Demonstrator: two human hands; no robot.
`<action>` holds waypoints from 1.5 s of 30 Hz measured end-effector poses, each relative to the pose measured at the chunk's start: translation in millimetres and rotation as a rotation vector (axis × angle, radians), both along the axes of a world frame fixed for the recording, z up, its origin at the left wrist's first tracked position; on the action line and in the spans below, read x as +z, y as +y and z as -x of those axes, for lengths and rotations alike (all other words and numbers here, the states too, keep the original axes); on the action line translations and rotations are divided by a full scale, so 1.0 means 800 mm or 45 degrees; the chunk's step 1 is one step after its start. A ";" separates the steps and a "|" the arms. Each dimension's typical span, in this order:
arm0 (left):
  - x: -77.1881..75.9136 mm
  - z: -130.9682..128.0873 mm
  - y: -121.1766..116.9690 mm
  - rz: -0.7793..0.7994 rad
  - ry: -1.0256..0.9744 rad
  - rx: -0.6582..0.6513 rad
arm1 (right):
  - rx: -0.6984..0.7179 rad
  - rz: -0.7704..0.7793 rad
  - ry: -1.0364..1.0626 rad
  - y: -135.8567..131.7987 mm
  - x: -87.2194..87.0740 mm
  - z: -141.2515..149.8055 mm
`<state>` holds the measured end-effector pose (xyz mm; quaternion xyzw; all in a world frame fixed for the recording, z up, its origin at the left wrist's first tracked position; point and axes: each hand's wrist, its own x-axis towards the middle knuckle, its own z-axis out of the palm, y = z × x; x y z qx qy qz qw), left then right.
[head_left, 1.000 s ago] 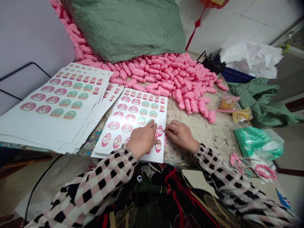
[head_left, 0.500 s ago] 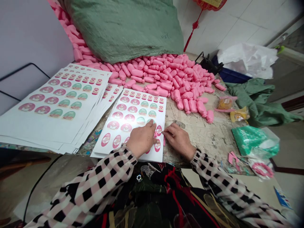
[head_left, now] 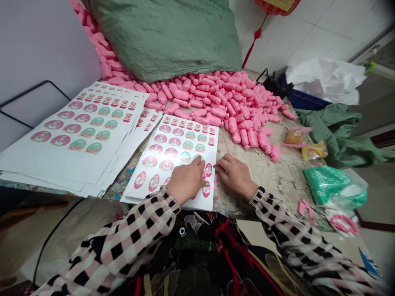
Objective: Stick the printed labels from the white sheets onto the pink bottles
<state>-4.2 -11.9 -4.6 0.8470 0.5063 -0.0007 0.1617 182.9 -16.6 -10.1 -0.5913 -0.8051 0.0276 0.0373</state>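
A white sheet of stickers (head_left: pixel 180 133) with pink and green printed labels lies on the worn table in front of me. My left hand (head_left: pixel 189 179) rests flat on its lower right part, forefinger stretched out and thumb apart. A small pink bit shows between that thumb and forefinger; I cannot tell what it is. At the sheet's right edge, beside an oval pink sticker (head_left: pixel 208 169), my right hand (head_left: pixel 235 174) is closed in a pinch. A tiny dark tip pokes from its fingertips, too small to name. Below them a pink strip (head_left: pixel 215 181) lies along the sheet's edge.
Stacked sticker sheets (head_left: pixel 70 164) lie on the left. Many small pink bottles (head_left: pixel 216 98) are heaped at the back under a green sack (head_left: pixel 166 37). On the right are a green packet (head_left: pixel 335 187), small bagged items (head_left: pixel 296 135) and a blue bin (head_left: pixel 304 96).
The whole view has shifted slightly. My right hand's fingertips have drawn a little to the right, off the oval sticker's edge. My left hand stays in place on the sheet.
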 end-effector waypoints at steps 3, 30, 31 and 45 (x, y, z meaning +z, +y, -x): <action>0.001 0.000 0.000 0.001 0.005 0.002 | 0.065 0.048 0.051 0.004 -0.001 -0.008; 0.000 -0.003 0.006 0.041 -0.007 -0.011 | -0.428 0.047 0.622 -0.010 -0.029 0.014; 0.001 -0.003 0.009 0.074 -0.008 -0.010 | -0.454 0.043 0.626 -0.011 -0.030 0.015; -0.004 -0.002 0.020 0.152 -0.053 -0.018 | -0.414 -0.198 0.510 -0.026 -0.023 0.029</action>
